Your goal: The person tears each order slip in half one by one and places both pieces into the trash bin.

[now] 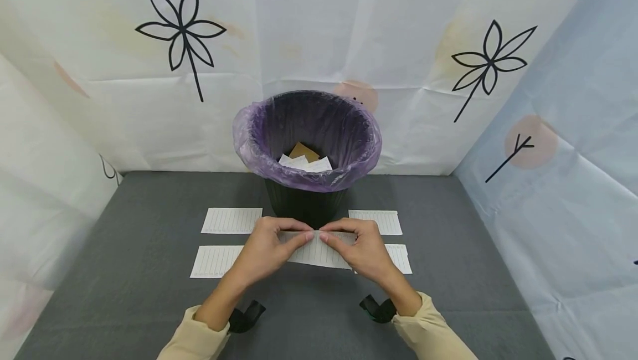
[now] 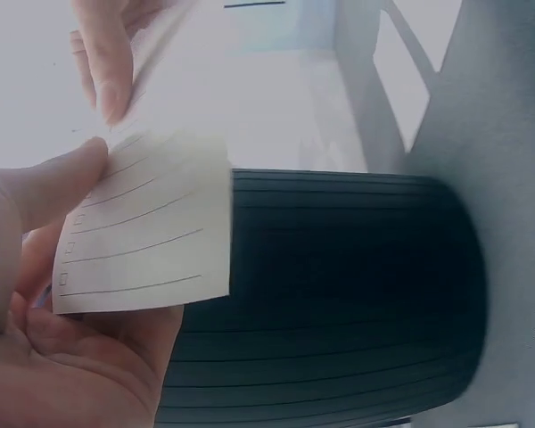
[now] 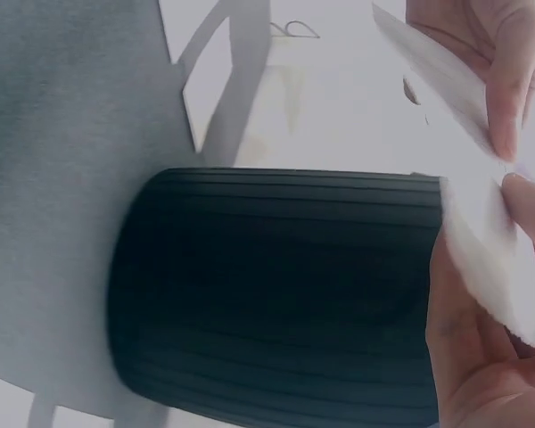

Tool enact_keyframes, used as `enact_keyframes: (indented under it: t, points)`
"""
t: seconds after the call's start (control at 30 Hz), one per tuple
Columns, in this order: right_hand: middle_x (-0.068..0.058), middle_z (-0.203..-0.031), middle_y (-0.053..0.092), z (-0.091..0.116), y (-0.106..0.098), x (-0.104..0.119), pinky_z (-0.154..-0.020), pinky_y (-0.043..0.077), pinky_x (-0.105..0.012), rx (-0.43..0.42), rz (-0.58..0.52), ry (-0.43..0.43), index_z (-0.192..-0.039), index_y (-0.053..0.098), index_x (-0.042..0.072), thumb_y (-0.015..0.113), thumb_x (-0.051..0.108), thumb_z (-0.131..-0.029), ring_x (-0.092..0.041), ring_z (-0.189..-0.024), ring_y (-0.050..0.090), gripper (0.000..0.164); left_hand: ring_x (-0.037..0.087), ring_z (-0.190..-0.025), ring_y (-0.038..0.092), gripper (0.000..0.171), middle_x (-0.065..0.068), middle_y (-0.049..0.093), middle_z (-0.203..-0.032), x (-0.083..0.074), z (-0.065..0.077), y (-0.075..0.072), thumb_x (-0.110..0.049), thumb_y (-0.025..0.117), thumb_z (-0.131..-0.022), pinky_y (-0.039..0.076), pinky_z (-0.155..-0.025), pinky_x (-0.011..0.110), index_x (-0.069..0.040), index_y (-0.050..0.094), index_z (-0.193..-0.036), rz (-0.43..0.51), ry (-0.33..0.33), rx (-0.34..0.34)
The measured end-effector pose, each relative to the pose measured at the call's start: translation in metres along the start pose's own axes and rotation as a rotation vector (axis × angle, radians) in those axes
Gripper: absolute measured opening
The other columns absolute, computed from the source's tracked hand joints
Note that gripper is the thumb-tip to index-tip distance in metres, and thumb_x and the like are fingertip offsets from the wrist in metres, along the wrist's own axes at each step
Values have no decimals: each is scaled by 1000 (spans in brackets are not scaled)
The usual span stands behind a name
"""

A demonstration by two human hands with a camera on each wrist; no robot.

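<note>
Both hands pinch one strip of lined paper [image 1: 321,253] by its upper edge, in front of a dark bin. The left hand [image 1: 265,246] and right hand [image 1: 368,250] nearly meet at the strip's middle, thumb tips close together. In the left wrist view the paper [image 2: 160,232] shows ruled lines and small checkboxes, with the left thumb [image 2: 67,183] on its edge. Seen from the right wrist, the paper [image 3: 486,232] has a rough lower edge and bends between the hands. I cannot tell whether it is torn at the middle.
The dark bin [image 1: 304,202] has a purple liner [image 1: 244,133], with white paper pieces [image 1: 301,163] and a brown piece [image 1: 304,150] inside. Lined paper strips lie left [image 1: 231,220], [image 1: 216,261] and right [image 1: 381,222], [image 1: 399,258] on the grey table [image 1: 149,304]. Patterned cloth hangs behind.
</note>
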State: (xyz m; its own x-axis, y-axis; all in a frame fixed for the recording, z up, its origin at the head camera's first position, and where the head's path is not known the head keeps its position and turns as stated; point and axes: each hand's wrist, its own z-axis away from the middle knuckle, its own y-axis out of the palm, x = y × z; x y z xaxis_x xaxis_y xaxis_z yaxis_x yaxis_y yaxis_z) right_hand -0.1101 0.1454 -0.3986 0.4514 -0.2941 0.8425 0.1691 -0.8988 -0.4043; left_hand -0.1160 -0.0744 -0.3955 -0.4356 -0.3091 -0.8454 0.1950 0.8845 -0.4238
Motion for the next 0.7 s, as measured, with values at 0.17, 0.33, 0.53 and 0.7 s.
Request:
enact_keyframes:
  t: [0.17,0.33,0.53,0.7]
  points:
    - [-5,-90,76,-4,-5,14,-81,57,-34,10,-11,-66,-98,80,9,77,7,-90,-15,-83,71,8,6,-85,70,5,-9,76,-89,-16,-4,-10,-12,80,-89,56,-73,29,-13,82,-94,-17,46,10]
    - [-6,-91,77,-10,-12,28,-82,58,-34,16,21,-123,-98,80,8,77,5,-90,-14,-84,72,9,4,-80,69,5,-10,76,-88,-32,-9,-21,-12,81,-87,56,-68,27,-13,82,-92,-50,89,16]
    - [-1,-91,77,-22,-24,50,-73,58,-30,1,103,-222,-97,80,8,78,4,-89,-11,-82,72,9,4,-79,69,4,-9,76,-89,-51,-16,-35,-14,80,-90,56,-67,28,-13,81,-94,-52,146,38]
    - [-3,-90,77,-32,-35,64,-73,57,-29,12,124,-270,-97,80,8,77,4,-90,-11,-81,72,9,4,-81,71,4,-8,76,-90,-66,-25,-42,-13,79,-91,57,-69,29,-12,81,-94,-51,186,48]
